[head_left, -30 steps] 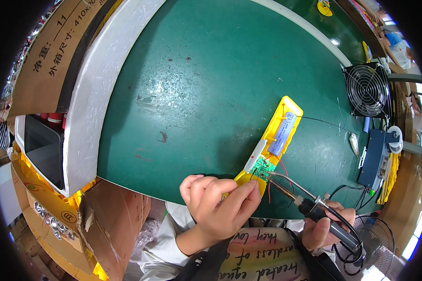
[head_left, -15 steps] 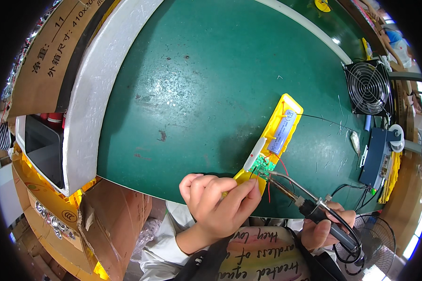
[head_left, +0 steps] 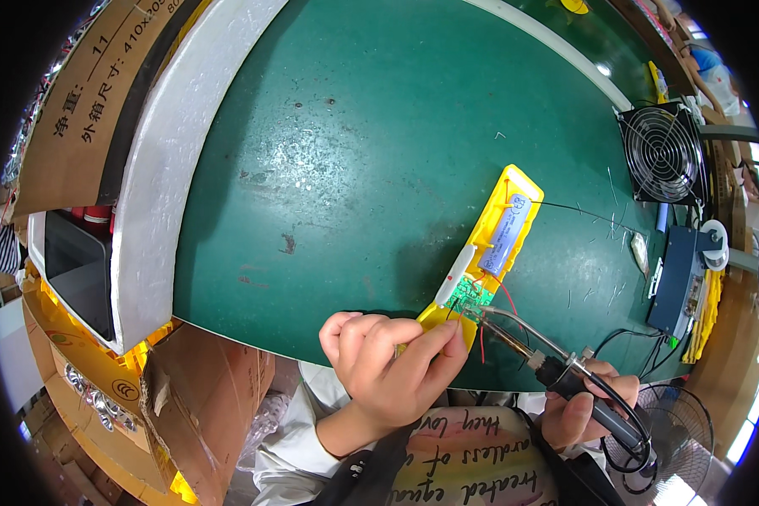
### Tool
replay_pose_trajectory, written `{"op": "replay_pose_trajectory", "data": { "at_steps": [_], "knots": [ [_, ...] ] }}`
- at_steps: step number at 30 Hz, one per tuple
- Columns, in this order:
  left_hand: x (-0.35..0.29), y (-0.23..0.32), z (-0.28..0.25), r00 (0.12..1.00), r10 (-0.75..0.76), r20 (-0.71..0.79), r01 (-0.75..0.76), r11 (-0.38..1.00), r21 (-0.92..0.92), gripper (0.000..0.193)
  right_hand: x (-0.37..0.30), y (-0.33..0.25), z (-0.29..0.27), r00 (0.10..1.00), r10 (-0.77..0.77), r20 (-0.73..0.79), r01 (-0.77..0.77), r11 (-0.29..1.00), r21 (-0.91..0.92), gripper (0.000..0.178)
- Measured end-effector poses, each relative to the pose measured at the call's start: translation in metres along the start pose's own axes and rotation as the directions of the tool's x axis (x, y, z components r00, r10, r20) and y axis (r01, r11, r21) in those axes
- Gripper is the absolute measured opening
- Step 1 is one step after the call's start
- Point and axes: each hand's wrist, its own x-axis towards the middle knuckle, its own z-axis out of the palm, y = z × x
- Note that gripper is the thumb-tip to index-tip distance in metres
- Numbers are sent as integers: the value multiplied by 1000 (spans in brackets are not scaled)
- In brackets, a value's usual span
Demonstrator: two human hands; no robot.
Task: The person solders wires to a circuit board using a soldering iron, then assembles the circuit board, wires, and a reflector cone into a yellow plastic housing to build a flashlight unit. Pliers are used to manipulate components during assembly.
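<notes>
A long yellow plastic housing (head_left: 527, 187) lies tilted on the green table, with a lilac-wrapped battery (head_left: 503, 239) in its upper part. Below the battery sits a small green circuit board (head_left: 478, 293), beside a white strip-shaped part (head_left: 456, 277). My left hand (head_left: 392, 367) rests at the housing's lower end, thumb and forefinger pinched on a thin black wire (head_left: 452, 310) at the board. My right hand (head_left: 575, 415) grips the black handle of a soldering iron (head_left: 565, 381). Its tip, with a curved metal tube alongside, meets the board near my left fingertips. Red wires (head_left: 509, 295) stick out beside it.
A black square fan (head_left: 662, 153) stands at the right, above a dark blue device (head_left: 676, 282) with a white reel (head_left: 715, 243). Wire clippings (head_left: 613, 293) litter the table. White foam (head_left: 162, 169) and a cardboard box (head_left: 93, 110) border the left.
Both hands, the iron and the housing keep nearly the same places. The whole view has shifted very slightly.
</notes>
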Motion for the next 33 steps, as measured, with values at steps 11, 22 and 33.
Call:
{"op": "replay_pose_trajectory", "data": {
  "at_steps": [11,22,33],
  "knots": [
    [-1,2,1,1000,-10,-20,10,1000,-7,18,-4,0,-11,998,-55,-24,56,998,24,29],
    [-6,4,3,998,-68,-13,69,996,62,12,-8,-1,-17,965,-68,-252,62,998,-33,36],
    [-2,5,-9,998,-35,51,35,999,6,16,-11,10,-40,923,-76,-378,119,989,93,26]
  ]
}}
